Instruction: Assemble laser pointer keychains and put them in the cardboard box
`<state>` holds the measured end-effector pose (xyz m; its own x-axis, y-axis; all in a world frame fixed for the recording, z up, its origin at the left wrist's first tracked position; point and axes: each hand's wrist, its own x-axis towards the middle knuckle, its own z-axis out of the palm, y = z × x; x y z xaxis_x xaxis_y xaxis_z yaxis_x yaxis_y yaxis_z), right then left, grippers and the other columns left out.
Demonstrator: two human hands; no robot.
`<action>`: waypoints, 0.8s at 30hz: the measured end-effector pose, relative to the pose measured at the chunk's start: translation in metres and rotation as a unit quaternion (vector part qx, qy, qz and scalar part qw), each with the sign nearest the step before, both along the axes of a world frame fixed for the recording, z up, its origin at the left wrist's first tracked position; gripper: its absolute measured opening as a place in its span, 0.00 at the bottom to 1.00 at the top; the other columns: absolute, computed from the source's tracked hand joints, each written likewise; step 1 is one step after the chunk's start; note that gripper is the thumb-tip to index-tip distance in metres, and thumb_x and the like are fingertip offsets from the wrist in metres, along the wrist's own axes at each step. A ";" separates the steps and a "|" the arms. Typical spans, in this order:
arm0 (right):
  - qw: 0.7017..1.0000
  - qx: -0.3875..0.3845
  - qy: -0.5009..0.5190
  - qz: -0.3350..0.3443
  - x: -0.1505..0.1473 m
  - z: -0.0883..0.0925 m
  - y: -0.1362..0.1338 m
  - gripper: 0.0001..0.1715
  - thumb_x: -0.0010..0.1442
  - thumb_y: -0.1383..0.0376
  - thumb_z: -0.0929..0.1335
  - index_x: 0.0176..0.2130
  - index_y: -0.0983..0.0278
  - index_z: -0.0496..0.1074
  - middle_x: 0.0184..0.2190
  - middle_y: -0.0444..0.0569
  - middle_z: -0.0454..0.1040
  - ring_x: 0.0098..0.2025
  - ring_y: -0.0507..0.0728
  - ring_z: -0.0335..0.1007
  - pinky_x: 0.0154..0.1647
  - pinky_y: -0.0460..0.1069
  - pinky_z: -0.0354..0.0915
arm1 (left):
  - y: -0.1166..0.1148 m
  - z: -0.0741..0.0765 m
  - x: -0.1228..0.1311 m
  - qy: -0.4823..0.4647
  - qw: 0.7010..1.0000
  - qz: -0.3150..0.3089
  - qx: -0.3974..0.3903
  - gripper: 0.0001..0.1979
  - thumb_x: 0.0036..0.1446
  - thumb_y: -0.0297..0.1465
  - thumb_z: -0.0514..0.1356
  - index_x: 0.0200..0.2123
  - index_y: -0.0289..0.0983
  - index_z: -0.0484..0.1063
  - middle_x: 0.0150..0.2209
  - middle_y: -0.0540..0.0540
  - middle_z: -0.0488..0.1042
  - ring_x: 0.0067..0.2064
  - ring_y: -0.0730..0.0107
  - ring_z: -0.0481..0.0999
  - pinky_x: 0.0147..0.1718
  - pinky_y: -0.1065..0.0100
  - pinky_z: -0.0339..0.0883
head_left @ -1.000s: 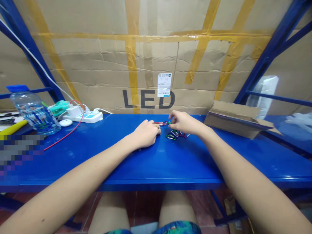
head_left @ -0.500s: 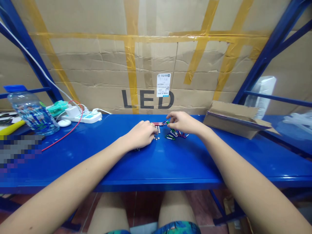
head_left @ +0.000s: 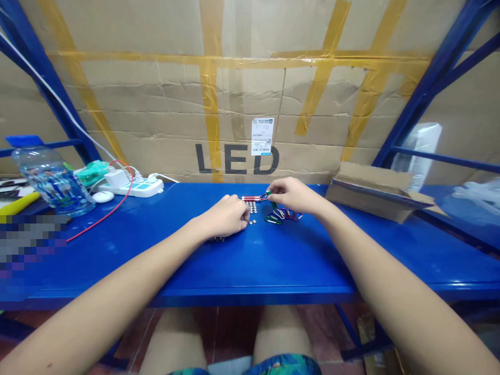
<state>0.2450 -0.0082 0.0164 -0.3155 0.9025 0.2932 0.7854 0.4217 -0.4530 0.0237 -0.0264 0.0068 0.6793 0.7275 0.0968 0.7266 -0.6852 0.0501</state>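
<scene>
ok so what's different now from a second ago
The left hand has slid a little to the left, so more of the small silver discs and the red rod shows. Whether either hand took or let go of anything is too small to tell. The right hand stays by the clips; the bottle and cardboard box are unchanged.

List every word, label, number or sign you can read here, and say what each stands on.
"LED": large dark letters on the cardboard behind the table.
White label on that cardboard: printed lines and a barcode, too small to read.
Bottle label: no words legible.
Carabiners: no text that can be made out.
</scene>
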 end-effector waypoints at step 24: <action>0.956 -0.114 0.219 0.159 -0.029 -0.018 -0.008 0.04 0.60 0.68 0.67 0.38 0.63 0.70 0.33 0.46 0.73 0.36 0.54 0.71 0.35 0.49 0.72 | 0.018 -0.014 -0.005 -0.299 0.929 -0.065 0.210 0.06 0.60 0.26 0.60 0.38 0.37 0.78 0.33 0.48 0.81 0.32 0.70 0.77 0.35 0.68 0.67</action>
<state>0.2158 -0.0158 -0.0014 -0.4763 0.8376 0.2674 0.3482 0.4590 -0.8174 0.0183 -0.0087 -0.0069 0.4927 0.4563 0.7410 0.5645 -0.8156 0.1268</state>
